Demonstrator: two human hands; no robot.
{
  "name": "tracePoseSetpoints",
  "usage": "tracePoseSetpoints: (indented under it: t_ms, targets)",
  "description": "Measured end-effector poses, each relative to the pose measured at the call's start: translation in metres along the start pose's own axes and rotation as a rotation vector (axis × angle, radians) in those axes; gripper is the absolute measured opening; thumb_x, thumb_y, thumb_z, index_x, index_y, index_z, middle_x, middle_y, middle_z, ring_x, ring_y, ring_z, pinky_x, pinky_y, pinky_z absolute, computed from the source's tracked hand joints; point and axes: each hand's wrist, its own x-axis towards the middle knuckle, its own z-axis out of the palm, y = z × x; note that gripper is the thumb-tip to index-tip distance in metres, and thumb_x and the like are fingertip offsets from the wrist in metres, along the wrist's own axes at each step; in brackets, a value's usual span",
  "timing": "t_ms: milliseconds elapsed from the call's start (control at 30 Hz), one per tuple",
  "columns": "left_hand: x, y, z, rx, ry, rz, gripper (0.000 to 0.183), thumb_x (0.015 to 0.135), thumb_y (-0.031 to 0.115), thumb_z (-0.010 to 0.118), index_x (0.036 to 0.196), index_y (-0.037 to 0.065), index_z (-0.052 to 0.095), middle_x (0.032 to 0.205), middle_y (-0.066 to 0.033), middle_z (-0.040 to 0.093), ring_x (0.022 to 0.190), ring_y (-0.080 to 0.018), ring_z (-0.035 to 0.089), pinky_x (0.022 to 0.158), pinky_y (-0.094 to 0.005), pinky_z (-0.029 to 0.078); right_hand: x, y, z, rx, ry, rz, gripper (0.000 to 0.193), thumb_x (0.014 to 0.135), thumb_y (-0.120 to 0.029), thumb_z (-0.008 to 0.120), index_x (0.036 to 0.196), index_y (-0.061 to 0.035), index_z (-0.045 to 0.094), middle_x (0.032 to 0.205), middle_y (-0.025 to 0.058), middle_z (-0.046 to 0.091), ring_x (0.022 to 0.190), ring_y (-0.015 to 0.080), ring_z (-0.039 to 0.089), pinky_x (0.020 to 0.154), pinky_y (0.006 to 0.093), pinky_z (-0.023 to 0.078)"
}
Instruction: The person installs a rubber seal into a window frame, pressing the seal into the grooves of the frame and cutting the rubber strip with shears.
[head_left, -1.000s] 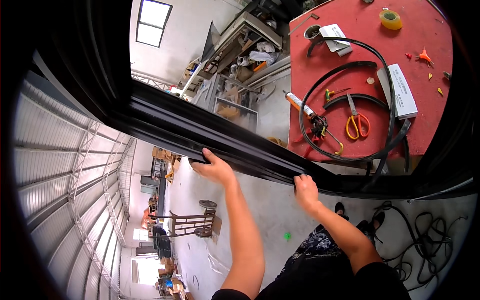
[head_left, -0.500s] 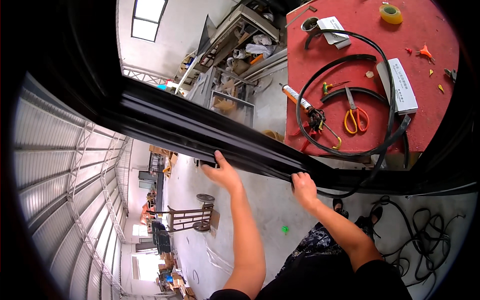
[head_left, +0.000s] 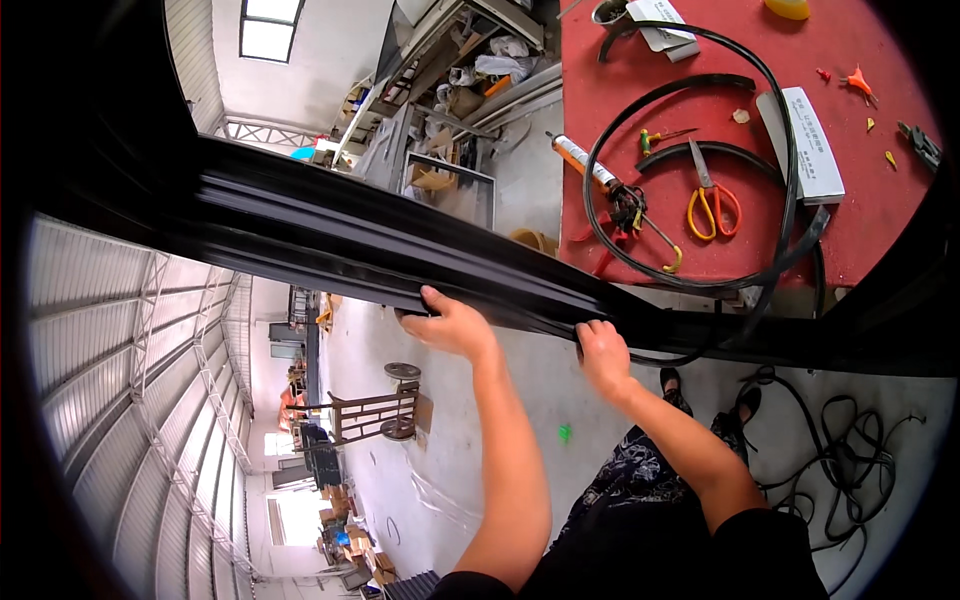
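A black profiled frame (head_left: 400, 232) slants across the view from upper left to lower right. On its near edge, my left hand (head_left: 452, 326) is closed, thumb on top and the other fingers curled underneath, partly hidden. Further right, my right hand (head_left: 604, 356) has its fingers bent over the same edge. A black rubber strip (head_left: 672, 359) runs out from beside my right hand along the edge, then loops up over the red table. What lies under the fingertips of either hand is hidden.
On the red table (head_left: 700, 255) lie scissors (head_left: 713, 205), a caulking gun (head_left: 628, 205), a white box (head_left: 815, 150) and pliers (head_left: 920, 146). Loose black strip (head_left: 850, 455) tangles on the floor at right. A hand truck (head_left: 375, 415) stands at left.
The view has shifted slightly, so the frame and table appear a little higher and further left. Both hands stay on the frame's edge at nearly the same spots.
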Motion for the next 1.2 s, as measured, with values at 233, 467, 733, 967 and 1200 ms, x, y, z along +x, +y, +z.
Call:
tracePoseSetpoints:
  t_ms: [233, 467, 733, 967, 1200]
  targets:
    - [-0.023, -0.006, -0.008, -0.097, -0.171, -0.071, 0.051, 0.093, 0.027, 0.057, 0.121, -0.012, 0.043, 0.113, -0.0264, 0.051, 0.105, -0.0404, 0.052, 0.089, -0.0468, 0.043, -0.005, 0.008, 0.007, -0.003, -0.019, 0.049, 0.011, 0.073, -0.007, 0.061, 0.084, -0.0055, 0.058, 0.082, 0.0104, 0.057, 0.080, 0.0302, 0.057, 0.063, 0.0413, 0.052]
    - [-0.029, 0.005, -0.009, -0.029, -0.188, -0.143, 0.051, 0.093, 0.028, 0.057, 0.122, -0.012, 0.041, 0.113, -0.0278, 0.049, 0.106, -0.0411, 0.051, 0.089, -0.0469, 0.043, -0.007, 0.013, -0.005, 0.103, -0.072, 0.012, 0.022, 0.071, -0.011, 0.069, 0.089, -0.0055, 0.058, 0.085, 0.0111, 0.057, 0.083, 0.0312, 0.056, 0.067, 0.0419, 0.051]
    - [-0.042, -0.015, 0.005, 0.034, -0.067, -0.100, 0.048, 0.092, 0.027, 0.059, 0.120, -0.010, 0.044, 0.112, -0.0247, 0.051, 0.100, -0.0381, 0.054, 0.085, -0.0457, 0.045, -0.002, 0.016, -0.008, 0.118, -0.131, 0.054, 0.033, 0.067, -0.012, 0.075, 0.095, -0.0035, 0.060, 0.089, 0.0112, 0.059, 0.087, 0.0315, 0.056, 0.074, 0.0411, 0.049]
    - [-0.060, -0.024, -0.003, -0.120, -0.228, -0.162, 0.045, 0.094, 0.023, 0.057, 0.117, -0.012, 0.042, 0.115, -0.0253, 0.049, 0.102, -0.0346, 0.053, 0.091, -0.0432, 0.043, 0.000, 0.020, -0.001, 0.120, -0.075, 0.043, 0.027, 0.068, -0.012, 0.073, 0.090, -0.0050, 0.058, 0.085, 0.0103, 0.058, 0.084, 0.0310, 0.055, 0.070, 0.0417, 0.049]
    - [-0.067, -0.026, -0.004, -0.112, -0.263, -0.139, 0.050, 0.092, 0.026, 0.060, 0.120, -0.012, 0.042, 0.115, -0.0268, 0.050, 0.102, -0.0372, 0.054, 0.088, -0.0442, 0.045, 0.005, 0.025, 0.009, 0.120, -0.025, 0.024, 0.029, 0.067, -0.011, 0.073, 0.092, -0.0059, 0.059, 0.086, 0.0096, 0.058, 0.084, 0.0302, 0.055, 0.070, 0.0410, 0.048]
